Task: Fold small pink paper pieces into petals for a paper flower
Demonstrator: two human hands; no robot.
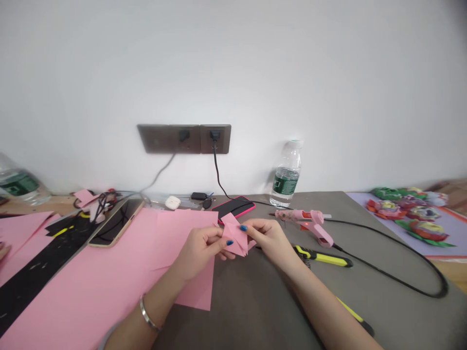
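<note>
Both my hands hold a small folded piece of pink paper (235,236) above the grey table (255,296). My left hand (200,250) pinches its left side, fingers closed. My right hand (268,237) pinches its right side with thumb and forefinger. A large pink paper sheet (109,277) lies under and left of my left forearm, which wears a silver bracelet (149,316).
A pink glue gun (310,224) with a black cord, a yellow-black cutter (324,256), a water bottle (287,175), a pink-cased phone (234,207) and another phone (116,222) lie around. Paper flowers (412,214) sit at right. A wall socket (184,138) holds plugs.
</note>
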